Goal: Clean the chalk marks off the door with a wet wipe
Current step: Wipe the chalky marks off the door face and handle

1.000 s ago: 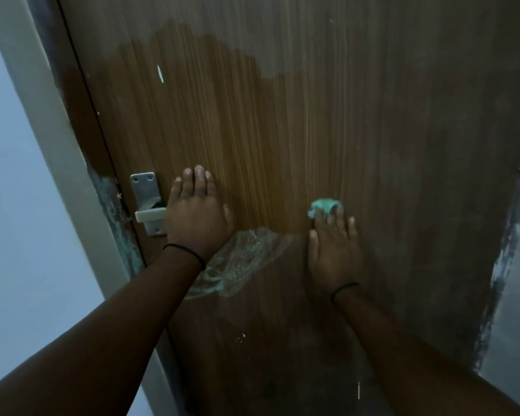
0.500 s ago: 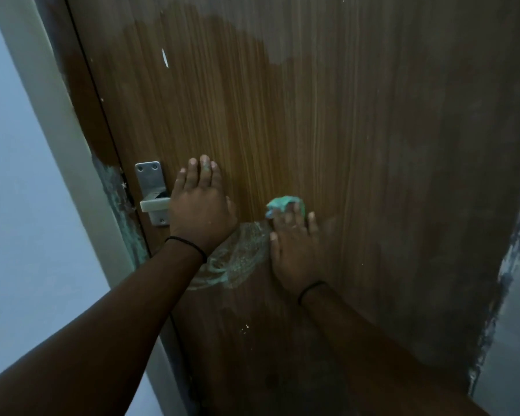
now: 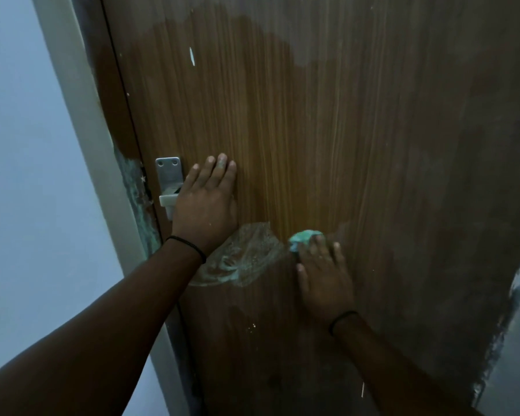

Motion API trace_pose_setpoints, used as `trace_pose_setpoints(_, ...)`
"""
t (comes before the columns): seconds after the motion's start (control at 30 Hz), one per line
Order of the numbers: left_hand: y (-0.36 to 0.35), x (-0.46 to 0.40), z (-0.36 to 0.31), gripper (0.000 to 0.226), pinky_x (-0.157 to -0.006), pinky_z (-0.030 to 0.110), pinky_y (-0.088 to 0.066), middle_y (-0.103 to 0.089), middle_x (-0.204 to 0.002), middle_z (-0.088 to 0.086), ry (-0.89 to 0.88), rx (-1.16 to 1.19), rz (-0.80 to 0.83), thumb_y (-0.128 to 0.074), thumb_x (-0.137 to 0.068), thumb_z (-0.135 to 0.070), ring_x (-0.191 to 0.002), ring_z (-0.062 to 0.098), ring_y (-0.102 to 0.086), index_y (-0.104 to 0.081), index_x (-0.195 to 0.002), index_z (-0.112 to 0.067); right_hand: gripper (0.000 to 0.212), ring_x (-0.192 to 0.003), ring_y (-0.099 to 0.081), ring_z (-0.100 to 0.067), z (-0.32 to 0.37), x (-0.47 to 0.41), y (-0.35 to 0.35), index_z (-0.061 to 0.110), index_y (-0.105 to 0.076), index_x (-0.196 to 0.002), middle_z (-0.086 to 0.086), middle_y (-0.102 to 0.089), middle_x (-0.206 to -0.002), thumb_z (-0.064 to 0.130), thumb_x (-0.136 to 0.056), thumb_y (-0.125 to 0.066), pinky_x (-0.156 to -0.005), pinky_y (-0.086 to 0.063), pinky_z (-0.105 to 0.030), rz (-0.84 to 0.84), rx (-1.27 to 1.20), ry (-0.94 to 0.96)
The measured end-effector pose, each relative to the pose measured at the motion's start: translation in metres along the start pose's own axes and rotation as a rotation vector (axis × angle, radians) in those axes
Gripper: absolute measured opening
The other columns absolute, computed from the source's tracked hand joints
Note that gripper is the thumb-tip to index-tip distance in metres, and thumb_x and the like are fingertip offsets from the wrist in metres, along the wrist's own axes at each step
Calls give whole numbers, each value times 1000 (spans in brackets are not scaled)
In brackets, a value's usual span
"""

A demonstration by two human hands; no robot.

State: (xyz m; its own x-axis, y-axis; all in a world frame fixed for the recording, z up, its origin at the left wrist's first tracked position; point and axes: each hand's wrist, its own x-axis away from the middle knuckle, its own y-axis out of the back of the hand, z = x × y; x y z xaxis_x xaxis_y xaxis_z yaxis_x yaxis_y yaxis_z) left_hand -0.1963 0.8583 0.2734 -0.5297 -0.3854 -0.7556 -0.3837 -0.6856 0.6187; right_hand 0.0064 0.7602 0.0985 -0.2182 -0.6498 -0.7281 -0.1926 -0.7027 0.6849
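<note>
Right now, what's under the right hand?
The wet wipe, pressed to the door by the right hand. Only its bunched teal edge shows past the fingertips; the rest is covered.

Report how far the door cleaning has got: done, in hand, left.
Done: a broad darker, damp-looking wiped band spans the middle of the door. In hand: the right hand presses the wet wipe flat beside the chalk smear, while the left hand braces flat near the latch. Left: that pale greenish smear, a hazy band above the wiped area, and small white flecks lower down.
</note>
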Motion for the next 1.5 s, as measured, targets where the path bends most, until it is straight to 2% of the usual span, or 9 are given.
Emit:
trace_pose_setpoints(0.13,-5,3,-1,59,-120,47,-22,-37,-154,16,23,52,-48,-45,-95,-26,-145,30,-31,-34,-148,-3,55,-148,-17,-25,1,-41,12,10,-28,-149,-15,-35,-153,34,-100,-25,-120,-13,-49,-130,-41,-219)
trace_pose_setpoints(0.3,-6,6,14,61,-120,47,-21,-38,-154,15,53,19,-66,-47,-94,-34,-145,29,-30,-38,-146,-3,53,-150,-8,-20,33,-31,0,17,-26,-150,-8,-28,-157,35,-100,-26,-121,-10,-47,-3,-30,38)
trace_pose_setpoints(0.47,-10,6,12,64,-121,46,-19,-37,-154,14,81,-3,-59,-44,-94,-40,-146,29,-29,-39,-146,-4,55,-148,-17,-26,-25,-18,3,10,-28,-149,-17,-35,-153,34,-100,-25,-120,-13,-49,-88,-13,-247)
trace_pose_setpoints(0.67,-8,7,11,65,-120,47,-20,-40,-153,16,89,6,-83,-38,-92,-41,-145,30,-31,-41,-145,-3,53,-148,-17,-25,15,-17,-2,12,-30,-149,-14,-33,-154,32,-100,-29,-120,-16,-48,-70,-58,-68)
trace_pose_setpoints(0.83,-13,6,10,65,-120,48,-20,-40,-152,15,86,0,-105,-42,-91,-41,-144,31,-32,-42,-144,-3,56,-145,-25,-33,-33,-31,11,3,-31,-147,-22,-39,-149,32,-100,-25,-119,-19,-51,-178,-56,-385)
trace_pose_setpoints(1.0,-15,6,11,64,-120,47,-21,-42,-152,14,97,-5,-126,-42,-91,-42,-144,30,-33,-43,-143,-5,55,-149,-6,-22,-2,-20,0,10,-26,-151,-14,-24,-157,33,-101,-27,-121,-11,-45,-62,-31,-79)
trace_pose_setpoints(1.17,-14,6,14,68,-120,47,-20,-39,-153,14,65,-6,-108,-41,-89,-43,-145,30,-31,-41,-145,-5,57,-148,-18,-28,-10,-27,6,8,-27,-150,-18,-33,-153,33,-100,-24,-120,-16,-48,-130,-70,-293)
trace_pose_setpoints(1.37,-10,6,19,70,-120,46,-21,-38,-154,14,43,6,-73,-44,-86,-42,-146,28,-30,-39,-146,-6,55,-149,-8,-20,57,-41,-4,13,-24,-151,-10,-22,-159,34,-101,-28,-122,-9,-44,-46,-59,109)
trace_pose_setpoints(1.5,-8,8,26,70,-121,44,-21,-39,-154,11,11,20,-64,-43,-86,-42,-145,26,-31,-40,-146,-7,54,-148,-16,-25,8,-33,-2,11,-28,-149,-15,-34,-154,32,-99,-29,-121,-10,-45,-105,13,-8)
